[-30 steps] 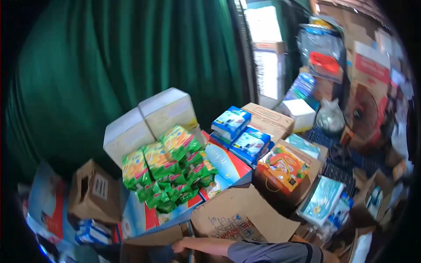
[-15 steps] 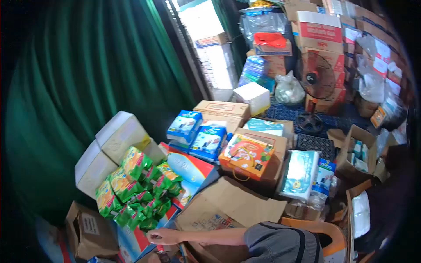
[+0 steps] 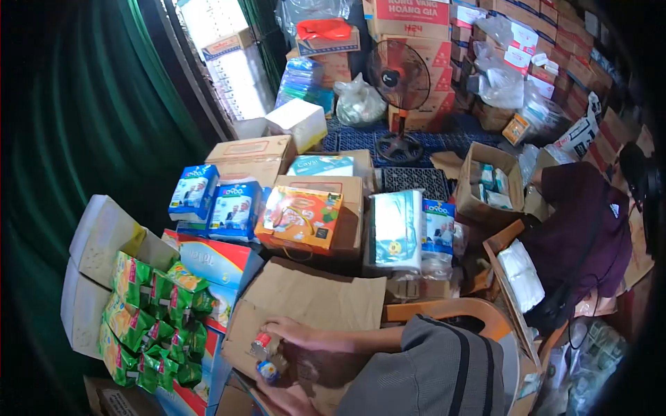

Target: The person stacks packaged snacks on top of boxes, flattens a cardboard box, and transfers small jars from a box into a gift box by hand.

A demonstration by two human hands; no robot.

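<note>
Head view: right hand (image 3: 291,331) pinches red-marked container (image 3: 262,341) (at fingertips), left hand (image 3: 288,398) holds blue-marked container (image 3: 268,370).

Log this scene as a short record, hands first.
Right hand: holding a small red-labelled item
Left hand: at a small blue-and-yellow item, grip unclear
Wearer's left: green packets, piled
Beyond the hands: orange box with a handle, blue packs
Background: standing fan, stacked cartons
Another person: far right, dark top
</note>
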